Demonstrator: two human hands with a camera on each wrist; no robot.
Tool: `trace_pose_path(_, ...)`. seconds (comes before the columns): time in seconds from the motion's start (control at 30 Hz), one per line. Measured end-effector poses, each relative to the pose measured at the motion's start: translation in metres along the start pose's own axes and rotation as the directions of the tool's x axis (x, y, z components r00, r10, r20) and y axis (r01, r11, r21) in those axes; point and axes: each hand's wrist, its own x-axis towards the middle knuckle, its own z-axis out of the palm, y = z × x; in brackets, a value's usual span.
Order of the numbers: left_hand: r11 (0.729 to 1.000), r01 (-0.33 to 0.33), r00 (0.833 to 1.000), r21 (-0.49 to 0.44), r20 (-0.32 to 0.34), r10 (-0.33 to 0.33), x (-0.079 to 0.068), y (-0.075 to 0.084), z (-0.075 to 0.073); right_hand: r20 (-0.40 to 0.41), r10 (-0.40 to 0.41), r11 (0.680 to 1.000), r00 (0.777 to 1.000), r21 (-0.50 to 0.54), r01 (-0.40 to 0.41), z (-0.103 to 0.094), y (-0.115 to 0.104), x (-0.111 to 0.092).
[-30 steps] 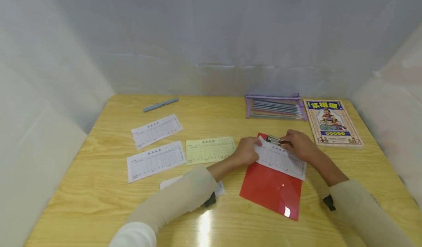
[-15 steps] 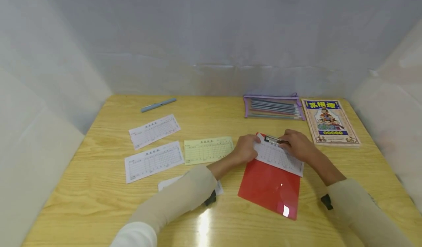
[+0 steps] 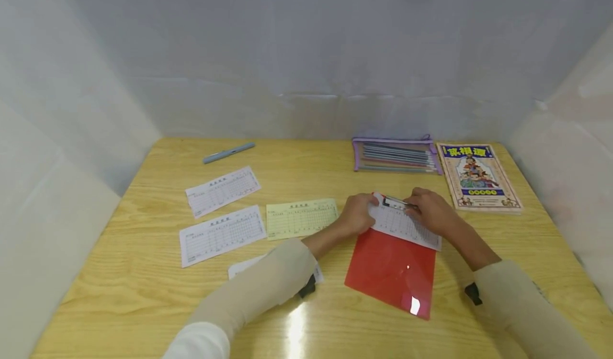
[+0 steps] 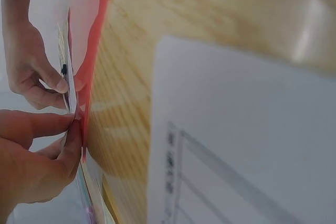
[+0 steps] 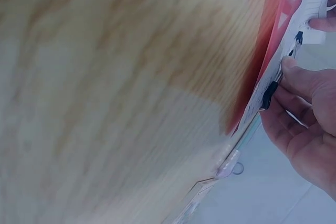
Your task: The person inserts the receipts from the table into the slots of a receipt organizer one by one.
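Note:
A red clipboard (image 3: 390, 274) lies slanted right of the table's middle, and a white printed slip (image 3: 404, 230) covers its upper part. The slip's top edge sits at the metal clip (image 3: 395, 203). My left hand (image 3: 358, 215) pinches the slip's upper left corner together with the board's edge; in the left wrist view, thumb and forefinger of the left hand (image 4: 42, 153) meet there. With the thumb on top and fingers bent beneath, my right hand (image 3: 432, 210) grips the clip. The right wrist view shows the clip's black end (image 5: 269, 95) beside the thumb.
Left of the board lie a yellow slip (image 3: 299, 218), two white slips (image 3: 222, 235) and more white paper (image 3: 244, 266) under my left forearm. A blue pen (image 3: 229, 152), a purple-edged pencil pouch (image 3: 396, 156) and a comic-covered book (image 3: 479, 177) line the table's back.
The white slip has slid up the clipboard toward the clip, baring more red below it. Both hands have stayed nearly in place, and the whole view has shifted slightly.

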Motion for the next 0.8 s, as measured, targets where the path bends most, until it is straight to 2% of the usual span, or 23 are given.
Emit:
trace_pose_path(0.23, 1.000, -0.003, 1.000, -0.019, 0.009, 0.003, 0.001, -0.002, -0.002, 0.009, 0.040, 0.999, 0.999, -0.017, -0.040, 0.001, -0.002, -0.001)
trace_pose_path(0.37, 0.999, -0.011, 1.000, -0.031, 0.010, 0.011, -0.001, -0.006, -0.009, -0.011, 0.029, 0.999, 1.000, -0.031, -0.030, 0.002, -0.001, -0.002)
trace_pose_path(0.6, 0.996, -0.060, 0.998, -0.064, 0.030, 0.062, -0.010, -0.019, -0.032, -0.036, 0.025, 0.999, 0.999, -0.035, -0.026, 0.001, -0.001, -0.004)
trace_pose_path(0.8, 0.995, -0.028, 0.997, -0.093, 0.076, 0.035, -0.023, -0.033, -0.057, -0.021, 0.032, 0.999, 0.999, 0.026, -0.032, 0.000, 0.003, -0.003)
